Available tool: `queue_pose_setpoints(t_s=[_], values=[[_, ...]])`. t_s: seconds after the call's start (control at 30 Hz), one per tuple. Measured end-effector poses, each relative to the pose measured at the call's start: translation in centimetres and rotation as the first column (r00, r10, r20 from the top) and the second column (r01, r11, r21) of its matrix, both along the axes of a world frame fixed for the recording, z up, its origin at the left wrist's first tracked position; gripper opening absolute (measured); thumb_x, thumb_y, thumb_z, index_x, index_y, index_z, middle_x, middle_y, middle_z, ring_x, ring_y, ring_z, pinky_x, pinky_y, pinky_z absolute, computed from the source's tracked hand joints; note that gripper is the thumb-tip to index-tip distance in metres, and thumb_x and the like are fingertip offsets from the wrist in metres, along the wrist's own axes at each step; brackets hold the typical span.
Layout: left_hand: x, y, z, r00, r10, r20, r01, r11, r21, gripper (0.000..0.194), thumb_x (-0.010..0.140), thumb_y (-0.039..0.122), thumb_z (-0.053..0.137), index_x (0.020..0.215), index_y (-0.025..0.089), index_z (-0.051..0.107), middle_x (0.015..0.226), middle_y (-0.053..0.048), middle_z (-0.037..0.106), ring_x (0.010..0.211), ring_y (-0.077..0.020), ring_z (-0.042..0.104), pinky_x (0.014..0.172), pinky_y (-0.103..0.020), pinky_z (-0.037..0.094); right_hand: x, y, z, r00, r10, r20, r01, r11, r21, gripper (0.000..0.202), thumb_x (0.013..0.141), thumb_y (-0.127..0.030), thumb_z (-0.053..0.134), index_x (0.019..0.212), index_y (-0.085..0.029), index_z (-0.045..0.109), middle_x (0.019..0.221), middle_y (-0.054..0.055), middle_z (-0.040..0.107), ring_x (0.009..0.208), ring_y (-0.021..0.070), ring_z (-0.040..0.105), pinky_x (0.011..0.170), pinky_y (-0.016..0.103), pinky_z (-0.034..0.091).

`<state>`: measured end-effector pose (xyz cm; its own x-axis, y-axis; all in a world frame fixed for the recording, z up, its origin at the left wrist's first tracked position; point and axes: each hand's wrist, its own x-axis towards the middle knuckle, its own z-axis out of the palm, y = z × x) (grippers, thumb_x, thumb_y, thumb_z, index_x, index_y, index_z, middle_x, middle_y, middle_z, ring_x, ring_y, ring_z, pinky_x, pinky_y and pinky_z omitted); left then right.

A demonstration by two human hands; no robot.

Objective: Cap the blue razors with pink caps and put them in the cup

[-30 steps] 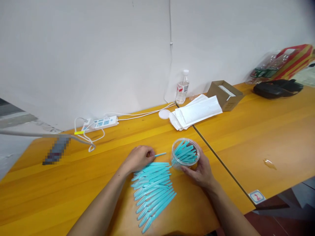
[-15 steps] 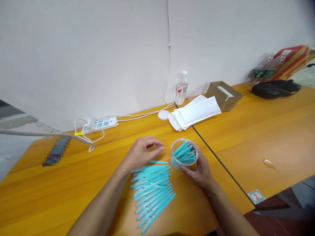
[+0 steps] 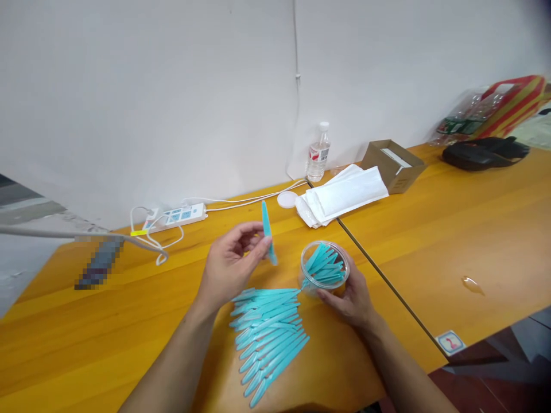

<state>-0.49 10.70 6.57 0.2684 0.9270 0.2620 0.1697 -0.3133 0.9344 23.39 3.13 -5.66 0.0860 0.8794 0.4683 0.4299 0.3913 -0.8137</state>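
Note:
One turquoise stick (image 3: 267, 229) stands nearly upright between the thumb and fingers of my left hand (image 3: 236, 261), raised over the table. My right hand (image 3: 353, 295) is wrapped round the right side of a clear round tub (image 3: 307, 287), which holds several turquoise sticks (image 3: 325, 265) leaning together. Below my left hand, many more turquoise sticks (image 3: 267, 335) lie overlapping in a fanned row on the wooden table (image 3: 172, 321). The tub is open at the top and stands just right of the row's upper end.
Behind the tub lie a round lid (image 3: 287, 199) and white padded envelopes (image 3: 344, 197). A water bottle (image 3: 318, 152) and an open cardboard box (image 3: 394, 166) stand by the wall. A power strip (image 3: 181, 216) is at the left; a black pouch (image 3: 484, 154) lies at the right.
My left hand has taken hold of the stick that lay at the top of the row and lifted it, moving slightly left. My right hand still holds the tub.

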Motion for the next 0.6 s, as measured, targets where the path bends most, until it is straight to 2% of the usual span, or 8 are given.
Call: queue_pose_setpoints(t_s=[0.07, 0.1, 0.2, 0.3, 0.37, 0.5, 0.53, 0.6], values=[[2.2, -1.0, 1.4, 0.991, -0.022, 0.129, 0.017, 0.999, 0.045, 0.027, 0.085, 0.032, 0.07, 0.107, 0.018, 0.064, 0.083, -0.002, 0.067, 0.068, -0.0109, 0.06, 0.065, -0.023, 0.051, 0.0, 0.0, 0.1, 1.0, -0.003, -0.002, 0.003, 1.0, 0.005, 0.081, 0.075, -0.04, 0.077, 0.145, -0.022, 0.04, 0.142, 0.015, 0.051, 0.13, 0.0342, 0.05, 0.111, 0.053, 0.04], [3.2, -1.3, 1.7, 0.99, -0.053, 0.134, 0.045, 0.997, 0.062, 0.025, 0.086, 0.032, 0.07, 0.106, 0.018, 0.065, 0.082, -0.001, 0.066, 0.068, -0.0106, 0.06, 0.065, -0.023, 0.05, -0.1, 0.1, 0.2, 1.0, -0.002, -0.005, 0.002, 1.0, 0.004, 0.081, 0.075, -0.039, 0.078, 0.145, -0.022, 0.04, 0.142, 0.014, 0.051, 0.131, 0.0341, 0.05, 0.111, 0.053, 0.04], [4.5, -1.0, 0.9, 0.981, -0.184, -0.052, 0.189, 0.976, 0.109, 0.02, 0.087, 0.031, 0.068, 0.103, 0.019, 0.069, 0.085, -0.003, 0.068, 0.074, -0.0117, 0.059, 0.068, -0.024, 0.048, -0.1, 0.1, 0.4, 1.0, 0.008, -0.012, -0.008, 1.0, 0.015, 0.081, 0.075, -0.038, 0.078, 0.145, -0.022, 0.041, 0.141, 0.014, 0.052, 0.13, 0.0337, 0.051, 0.11, 0.052, 0.041], [2.7, 0.2, -0.8, 0.935, -0.221, -0.277, 0.261, 0.959, 0.114, 0.024, 0.087, 0.033, 0.068, 0.107, 0.021, 0.072, 0.105, -0.006, 0.07, 0.09, -0.016, 0.062, 0.076, -0.026, 0.047, -0.1, 0.1, 0.4, 1.0, 0.006, 0.005, -0.006, 1.0, 0.031, 0.083, 0.076, -0.039, 0.077, 0.147, -0.022, 0.038, 0.142, 0.014, 0.052, 0.13, 0.034, 0.051, 0.11, 0.051, 0.042], [0.6, 0.8, -2.1, 0.885, -0.249, -0.393, 0.284, 0.958, 0.031, 0.02, 0.088, 0.034, 0.065, 0.101, 0.021, 0.074, 0.103, -0.005, 0.071, 0.09, -0.0167, 0.063, 0.077, -0.027, 0.047, 0.0, 0.0, 0.3, 1.0, 0.006, 0.014, -0.006, 1.0, 0.023, 0.084, 0.076, -0.039, 0.077, 0.148, -0.023, 0.036, 0.142, 0.014, 0.051, 0.131, 0.034, 0.05, 0.11, 0.051, 0.042], [-2.4, 0.8, -4.7, 0.609, -0.429, -0.667, 0.385, 0.895, -0.224, 0.01, 0.081, 0.026, 0.067, 0.084, 0.022, 0.076, 0.086, -0.001, 0.072, 0.078, -0.0161, 0.064, 0.07, -0.026, 0.043, 0.0, -0.1, 0.2, 1.0, -0.003, 0.019, 0.003, 1.0, 0.005, 0.086, 0.076, -0.038, 0.078, 0.149, -0.023, 0.036, 0.142, 0.015, 0.051, 0.129, 0.0333, 0.051, 0.11, 0.05, 0.043], [-2.7, 0.6, -5.3, 0.56, -0.438, -0.703, 0.381, 0.89, -0.251, 0.01, 0.08, 0.025, 0.067, 0.083, 0.023, 0.077, 0.085, 0.0, 0.073, 0.077, -0.0162, 0.064, 0.069, -0.026, 0.042, 0.0, -0.1, 0.2, 1.0, -0.008, 0.019, 0.008, 1.0, 0.007, 0.086, 0.076, -0.038, 0.078, 0.149, -0.023, 0.036, 0.142, 0.015, 0.051, 0.129, 0.0331, 0.052, 0.11, 0.05, 0.042], [-2.8, 0.1, -6.2, 0.54, -0.424, -0.727, 0.352, 0.898, -0.263, 0.011, 0.079, 0.024, 0.066, 0.082, 0.023, 0.076, 0.081, 0.0, 0.072, 0.073, -0.0156, 0.063, 0.065, -0.025, 0.041, 0.0, -0.1, 0.2, 1.0, -0.014, 0.019, 0.013, 1.0, 0.013, 0.086, 0.075, -0.039, 0.078, 0.149, -0.023, 0.036, 0.142, 0.015, 0.052, 0.128, 0.033, 0.052, 0.11, 0.051, 0.042]])
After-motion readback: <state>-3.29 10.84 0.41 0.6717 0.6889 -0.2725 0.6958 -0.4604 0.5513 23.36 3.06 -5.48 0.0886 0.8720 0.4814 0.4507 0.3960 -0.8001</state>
